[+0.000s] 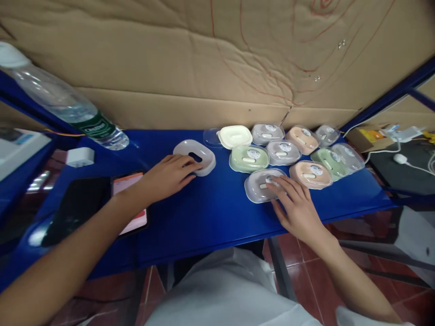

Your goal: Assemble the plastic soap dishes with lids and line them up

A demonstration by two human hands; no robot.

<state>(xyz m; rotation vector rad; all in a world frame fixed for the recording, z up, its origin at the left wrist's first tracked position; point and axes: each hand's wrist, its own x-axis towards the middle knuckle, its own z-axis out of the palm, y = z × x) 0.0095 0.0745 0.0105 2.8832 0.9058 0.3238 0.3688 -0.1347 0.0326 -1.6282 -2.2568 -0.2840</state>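
Head view: the left hand (pixel 168 174) lies flat, fingers spread and unclenched, on a whitish oval soap-dish part (pixel 195 157) with a dark slot in its middle. The fingertips cover its near left edge and grip nothing. The dish sits just far and right of the palm, its long axis running roughly left to right across the blue table (pixel 210 213).

The right hand (pixel 295 206) rests open as well, fingertips on the clear lid of a grey packed soap dish (pixel 262 185), which lies far and left of that palm. It is the nearest box of a cluster of lidded dishes (pixel 299 151) in green, peach, grey and cream, spread farther back and to the right. The right hand is plainly the closer one to that cluster; the left has only the lone open part.

A plastic water bottle (pixel 61 106) lies on its side at far left, and a phone (pixel 131 203), partly hidden by the forearm, seems to sit near the table's front edge.
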